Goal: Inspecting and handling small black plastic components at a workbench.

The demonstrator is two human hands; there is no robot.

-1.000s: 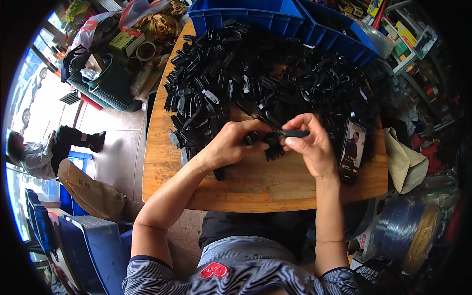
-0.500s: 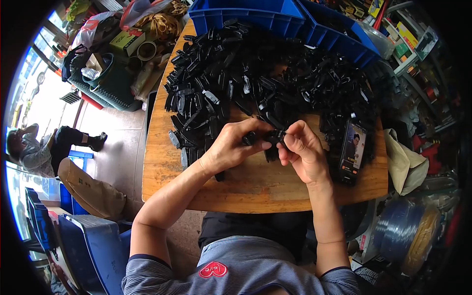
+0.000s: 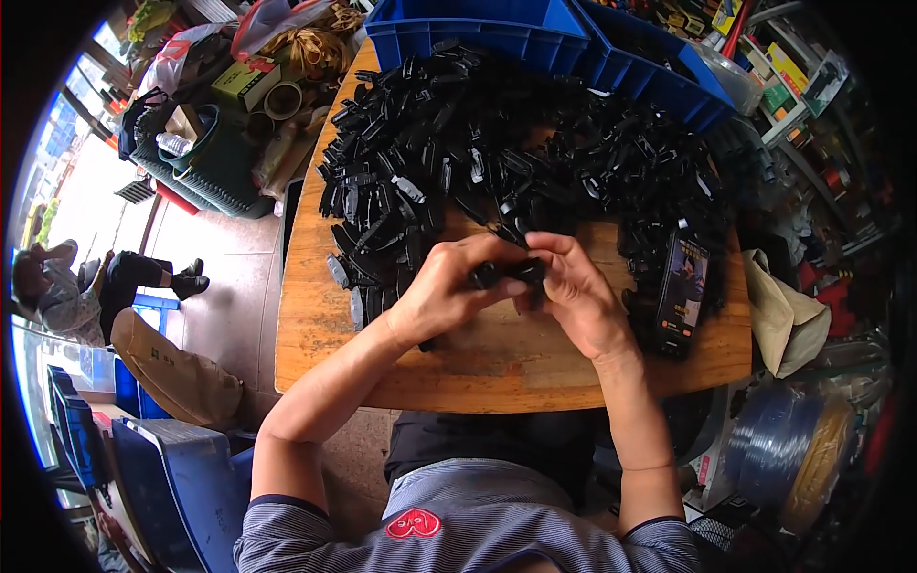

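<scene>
Over the near middle of the wooden table (image 3: 449, 374), my left hand (image 3: 454, 284) is closed round a small black plastic part (image 3: 485, 275). My right hand (image 3: 580, 298) meets it from the other side, its fingers bent and pressed on the same part's right end. Fingers cover most of that part, so its exact shape is hidden. Just beyond both hands spreads a large heap of similar black plastic parts (image 3: 458, 124), some with shiny grey faces. To the right of my right hand lies a phone (image 3: 682, 296) with its screen lit.
Two blue plastic bins (image 3: 478, 42) stand along the table's far edge, behind the heap. A dark green basket (image 3: 205, 167) and bags crowd the floor at left, where another person (image 3: 72, 286) sits. Blue chairs (image 3: 181, 477) are at lower left; wrapped coils (image 3: 788, 444) lie at right.
My right hand has shifted slightly left, closing in on the black part, and its fingers have curled over it. My left hand stays nearly in place. The phone's picture has changed.
</scene>
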